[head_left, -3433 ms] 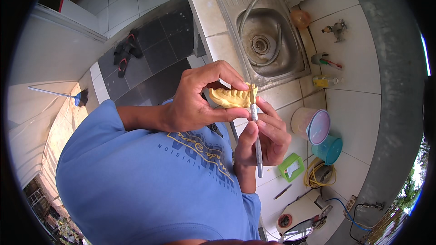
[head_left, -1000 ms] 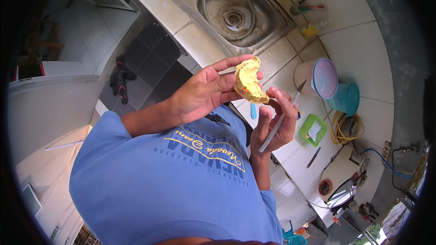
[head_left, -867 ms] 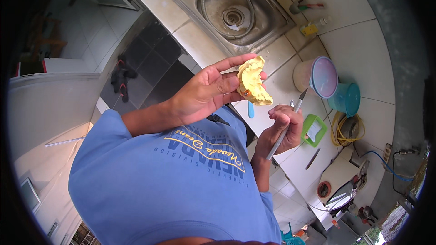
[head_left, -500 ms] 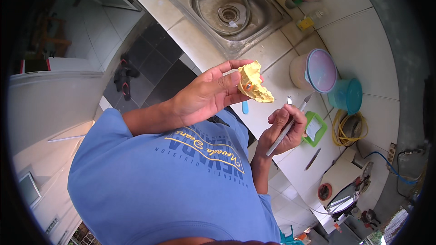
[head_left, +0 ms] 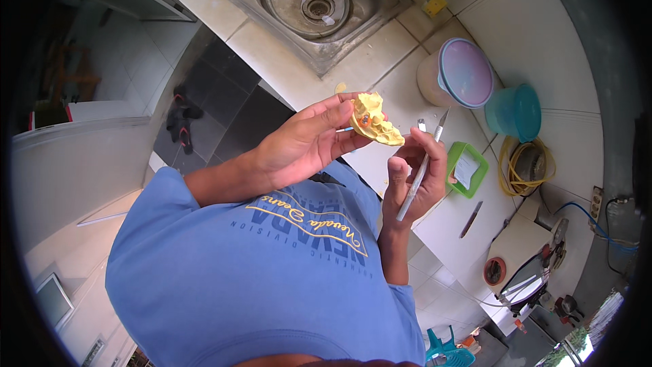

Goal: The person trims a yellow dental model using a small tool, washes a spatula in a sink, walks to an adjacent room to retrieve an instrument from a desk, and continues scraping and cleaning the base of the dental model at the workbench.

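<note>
A yellow plaster piece (head_left: pixel 375 122), lumpy like a dental model, is pinched in my left hand (head_left: pixel 305 137) above the counter's front edge. A small orange spot with a dark or metallic bit (head_left: pixel 365 121) sits on its side. Lying across the fingers of my right hand (head_left: pixel 424 170) is a slim silver craft knife (head_left: pixel 415 187), blade upward and pointing away. The right thumb stands off the handle. My right fingertips are close to the plaster's pointed end; whether they touch I cannot tell. Beyond them a small metal tip (head_left: pixel 422 124) shows, mostly hidden.
A steel sink (head_left: pixel 380 0) with a grey hose is at the far side. Along the wall stand a lidded tub (head_left: pixel 435 75), a turquoise container (head_left: pixel 506 114) and a coiled yellow cable (head_left: pixel 508 175). A green tray (head_left: pixel 480 180) and a dark knife-like tool (head_left: pixel 471 219) lie on the white counter.
My right hand has risen toward the plaster piece, its thumb lifting away from the knife handle. The left hand has tilted the piece slightly. The view has shifted, moving the counter up and left.
</note>
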The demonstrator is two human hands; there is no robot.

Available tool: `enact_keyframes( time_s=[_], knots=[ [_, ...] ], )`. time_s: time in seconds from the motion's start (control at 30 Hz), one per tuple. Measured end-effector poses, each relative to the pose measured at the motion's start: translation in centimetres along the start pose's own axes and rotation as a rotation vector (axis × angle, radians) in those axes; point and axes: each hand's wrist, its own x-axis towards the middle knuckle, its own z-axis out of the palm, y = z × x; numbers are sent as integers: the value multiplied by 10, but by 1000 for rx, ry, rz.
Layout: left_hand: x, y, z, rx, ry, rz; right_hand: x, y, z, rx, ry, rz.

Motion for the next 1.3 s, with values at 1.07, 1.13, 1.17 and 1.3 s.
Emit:
enact_keyframes(
  time_s=[1.07, 1.13, 1.17, 1.3],
  knots=[
    [34, -27, 24, 278, -24, 18, -5, 15, -41, 25, -2, 149],
    [35, -27, 25, 276, -22, 14, -4, 16, -42, 26, -2, 149],
    [35, -27, 26, 274, -23, 10, -4, 17, -43, 25, -1, 146],
    [35, -29, 26, 273, -5, 2, -3, 17, -43, 27, -1, 151]
  ],
)
